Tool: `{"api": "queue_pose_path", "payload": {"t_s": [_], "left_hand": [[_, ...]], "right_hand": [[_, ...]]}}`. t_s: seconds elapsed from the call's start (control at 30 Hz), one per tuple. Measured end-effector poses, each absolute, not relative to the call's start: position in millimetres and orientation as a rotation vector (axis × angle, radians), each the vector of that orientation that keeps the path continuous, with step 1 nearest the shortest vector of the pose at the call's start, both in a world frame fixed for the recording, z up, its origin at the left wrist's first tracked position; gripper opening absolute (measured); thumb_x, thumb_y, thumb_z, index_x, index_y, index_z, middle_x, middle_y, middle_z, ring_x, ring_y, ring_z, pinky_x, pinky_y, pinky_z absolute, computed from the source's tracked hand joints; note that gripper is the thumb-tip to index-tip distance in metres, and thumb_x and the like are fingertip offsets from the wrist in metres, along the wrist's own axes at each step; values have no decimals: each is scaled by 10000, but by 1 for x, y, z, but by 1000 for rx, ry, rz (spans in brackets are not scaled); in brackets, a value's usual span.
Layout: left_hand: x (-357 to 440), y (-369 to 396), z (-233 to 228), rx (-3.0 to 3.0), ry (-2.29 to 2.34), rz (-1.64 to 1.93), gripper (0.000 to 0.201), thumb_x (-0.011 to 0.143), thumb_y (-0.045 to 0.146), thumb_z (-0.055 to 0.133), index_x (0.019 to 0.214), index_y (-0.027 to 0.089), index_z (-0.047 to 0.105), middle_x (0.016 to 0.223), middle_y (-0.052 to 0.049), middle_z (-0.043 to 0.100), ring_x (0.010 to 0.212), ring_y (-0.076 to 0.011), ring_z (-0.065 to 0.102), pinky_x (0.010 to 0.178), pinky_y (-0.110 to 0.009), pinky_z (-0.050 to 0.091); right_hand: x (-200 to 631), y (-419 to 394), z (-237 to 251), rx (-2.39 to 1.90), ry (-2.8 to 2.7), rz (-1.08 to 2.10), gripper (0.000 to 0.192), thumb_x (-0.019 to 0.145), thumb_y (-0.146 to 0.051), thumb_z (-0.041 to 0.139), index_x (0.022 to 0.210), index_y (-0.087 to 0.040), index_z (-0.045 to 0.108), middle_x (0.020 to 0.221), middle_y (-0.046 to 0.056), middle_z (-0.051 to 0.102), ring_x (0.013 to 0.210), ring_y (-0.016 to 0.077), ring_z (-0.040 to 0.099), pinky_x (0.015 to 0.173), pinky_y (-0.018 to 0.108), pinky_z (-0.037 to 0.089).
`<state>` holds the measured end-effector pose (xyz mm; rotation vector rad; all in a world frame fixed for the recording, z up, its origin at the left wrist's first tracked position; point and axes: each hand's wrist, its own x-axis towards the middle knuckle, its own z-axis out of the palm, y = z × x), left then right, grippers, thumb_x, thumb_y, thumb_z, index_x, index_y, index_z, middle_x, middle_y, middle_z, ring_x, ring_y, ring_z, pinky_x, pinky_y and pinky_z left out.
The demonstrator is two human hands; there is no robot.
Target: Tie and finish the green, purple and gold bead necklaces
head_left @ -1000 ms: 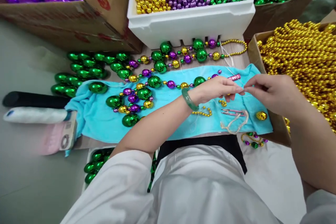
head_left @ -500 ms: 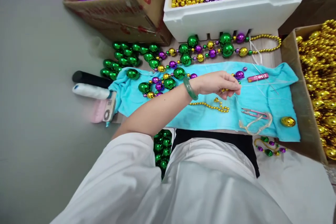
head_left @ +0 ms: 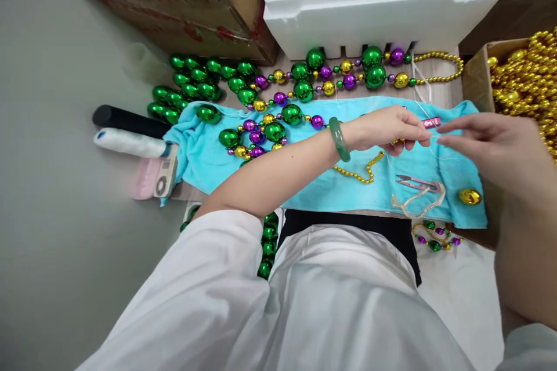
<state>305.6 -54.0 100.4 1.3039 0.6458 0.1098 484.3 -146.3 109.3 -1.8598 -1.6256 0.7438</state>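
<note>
My left hand [head_left: 404, 130], with a green bangle [head_left: 339, 139] at the wrist, is closed in a pinch on thin clear thread. A few gold beads show under its curled fingers. Close by on the right, my right hand [head_left: 496, 142] has its thumb and forefinger at the thread [head_left: 452, 158]; motion blurs it. Below them a strand of small gold beads [head_left: 359, 175] lies on the turquoise towel [head_left: 322, 197], along with pink-handled thread snips [head_left: 418, 182] and a cream ribbon [head_left: 418, 208]. A pink, label-like piece [head_left: 431, 123] is partly hidden behind the fingers.
Large bead garlands [head_left: 303, 90] in green, purple and gold lie across the back. Behind stand a white foam box [head_left: 378, 23] of beads and a cardboard box [head_left: 174, 11]. A gold bead [head_left: 470, 196] rests at the towel's right end, near another cardboard box [head_left: 476, 78].
My right hand has come into view from the right and met the left at the thread. My left hand has shifted right and slightly up. The view has moved a little.
</note>
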Motion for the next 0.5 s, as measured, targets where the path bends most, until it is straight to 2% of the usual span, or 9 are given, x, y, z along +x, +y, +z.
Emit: {"api": "queue_pose_path", "payload": {"t_s": [0.1, 0.2, 0.27, 0.3, 0.33, 0.4, 0.43, 0.5], "left_hand": [[298, -53, 92, 1302, 592, 135, 156, 833, 249, 640, 778, 109, 680, 606, 7, 568, 516, -37, 492, 533, -197, 391], [299, -60, 78, 1250, 520, 123, 187, 855, 271, 604, 783, 109, 663, 600, 11, 559, 508, -40, 490, 522, -196, 387], [307, -67, 66, 1199, 520, 98, 195, 867, 284, 583, 788, 117, 645, 578, 30, 526, 456, -30, 440, 474, -193, 344], [313, -71, 59, 1170, 541, 93, 192, 872, 283, 571, 788, 121, 634, 568, 40, 508, 434, -25, 411, 453, -191, 318], [320, -75, 52, 1142, 572, 96, 185, 874, 276, 562, 786, 126, 623, 563, 48, 495, 419, -22, 388, 437, -190, 298], [332, -84, 38, 1091, 645, 127, 160, 870, 248, 547, 777, 132, 605, 558, 58, 477, 411, -22, 369, 425, -187, 285], [338, -88, 31, 1073, 679, 150, 147, 866, 237, 542, 777, 134, 600, 553, 61, 469, 414, -25, 372, 426, -186, 291], [347, -96, 19, 1036, 749, 195, 135, 861, 228, 534, 780, 140, 596, 531, 67, 448, 424, -38, 386, 438, -190, 316]], "right_hand": [[519, -160, 128, -2001, -1481, 501, 160, 734, -358, 715, 790, -209, 734, 642, 33, 620, 551, 117, 489, 502, 300, 345], [544, -166, 135, -2134, -1443, 373, 224, 754, -419, 673, 852, -225, 731, 708, 57, 660, 587, 148, 532, 535, 321, 370], [544, -164, 129, -2424, -1492, 332, 252, 764, -422, 624, 871, -220, 730, 730, 79, 670, 627, 197, 565, 574, 356, 411], [540, -161, 122, -2532, -1556, 328, 272, 766, -405, 601, 913, -214, 728, 802, 99, 690, 692, 232, 595, 621, 384, 443], [533, -159, 114, -2575, -1633, 348, 306, 762, -387, 582, 966, -207, 722, 907, 119, 703, 782, 267, 620, 684, 415, 469], [516, -156, 95, -2286, -1821, 559, 454, 757, -364, 554, 1168, -197, 656, 1189, 126, 656, 987, 288, 621, 820, 421, 488], [508, -155, 86, -2122, -1862, 717, 513, 750, -372, 551, 1228, -201, 624, 1234, 112, 640, 1024, 281, 617, 844, 408, 490], [494, -154, 71, -2035, -1821, 956, 559, 723, -415, 573, 1242, -212, 617, 1142, 93, 687, 937, 269, 643, 802, 393, 496]]}}
